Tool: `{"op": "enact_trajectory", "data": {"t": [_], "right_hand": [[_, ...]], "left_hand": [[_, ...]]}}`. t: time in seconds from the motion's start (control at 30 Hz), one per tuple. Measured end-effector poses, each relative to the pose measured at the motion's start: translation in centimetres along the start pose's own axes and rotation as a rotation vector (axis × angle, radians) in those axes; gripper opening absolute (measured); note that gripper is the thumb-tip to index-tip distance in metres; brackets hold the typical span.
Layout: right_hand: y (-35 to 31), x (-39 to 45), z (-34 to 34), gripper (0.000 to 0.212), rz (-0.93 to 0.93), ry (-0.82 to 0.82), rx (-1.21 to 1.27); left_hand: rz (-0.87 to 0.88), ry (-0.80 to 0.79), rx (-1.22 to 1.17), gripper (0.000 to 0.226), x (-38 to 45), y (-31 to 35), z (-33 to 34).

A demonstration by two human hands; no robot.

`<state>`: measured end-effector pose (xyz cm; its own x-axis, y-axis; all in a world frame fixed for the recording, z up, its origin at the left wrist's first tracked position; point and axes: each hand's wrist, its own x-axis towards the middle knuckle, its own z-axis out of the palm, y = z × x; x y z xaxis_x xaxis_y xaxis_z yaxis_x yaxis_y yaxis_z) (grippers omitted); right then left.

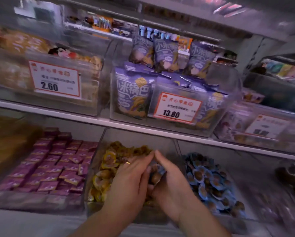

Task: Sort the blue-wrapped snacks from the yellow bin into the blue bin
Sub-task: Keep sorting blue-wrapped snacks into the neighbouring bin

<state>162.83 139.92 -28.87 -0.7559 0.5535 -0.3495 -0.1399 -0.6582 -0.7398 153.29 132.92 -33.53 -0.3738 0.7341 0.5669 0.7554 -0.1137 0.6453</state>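
Observation:
On the lower shelf, a clear bin of yellow-wrapped snacks (107,161) stands in the middle. To its right is a clear bin of blue-wrapped snacks (211,182). Both my hands are over the yellow bin, fingertips meeting. Between them I hold a small bunch of blue-wrapped snacks (156,174). My left hand (131,182), with a ring on one finger, cups them from the left. My right hand (170,183) curls round them from the right. The palms hide most of the bunch.
A bin of purple square packets (58,165) fills the lower left. On the shelf above stand clear bins with price tags 2.60 (53,81) and 13.80 (175,108); the latter holds purple snack bags. The white shelf edge (92,117) runs above my hands.

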Motion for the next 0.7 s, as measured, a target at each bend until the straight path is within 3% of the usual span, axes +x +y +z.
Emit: {"op": "enact_trajectory", "data": {"t": [0.13,0.23,0.33,0.43,0.5,0.6,0.7], "right_hand": [[-2.3,-2.0,-3.0,0.021,-0.233,0.101,-0.111],[-5.1,-2.9,-6.9,0.016,-0.376,0.138,-0.273],[-8.3,-1.8,-11.7,0.017,-0.409,0.352,-0.437],[-11.5,-0.6,-16.7,0.017,-0.414,0.62,-0.729],[-12.8,-0.1,-18.9,0.012,-0.508,0.775,-0.782],[-12.6,0.5,-18.5,0.017,-0.676,0.772,-0.799],[-10.5,0.8,-15.5,0.023,-0.828,0.627,-1.006]], "left_hand": [[0.042,-0.135,-0.124,0.058,-0.6,1.4,0.9],[0.053,-0.133,-0.065,0.047,-0.2,0.2,0.0],[0.041,-0.126,0.085,0.031,0.4,-1.7,-0.9],[0.025,-0.227,0.236,0.036,0.1,-3.2,-0.6],[-0.007,-0.305,0.306,0.042,-0.1,-3.7,-0.3],[0.003,-0.317,0.314,0.041,0.3,-3.2,-0.2],[0.105,-0.196,0.337,0.032,1.1,-2.1,-1.6]]}}
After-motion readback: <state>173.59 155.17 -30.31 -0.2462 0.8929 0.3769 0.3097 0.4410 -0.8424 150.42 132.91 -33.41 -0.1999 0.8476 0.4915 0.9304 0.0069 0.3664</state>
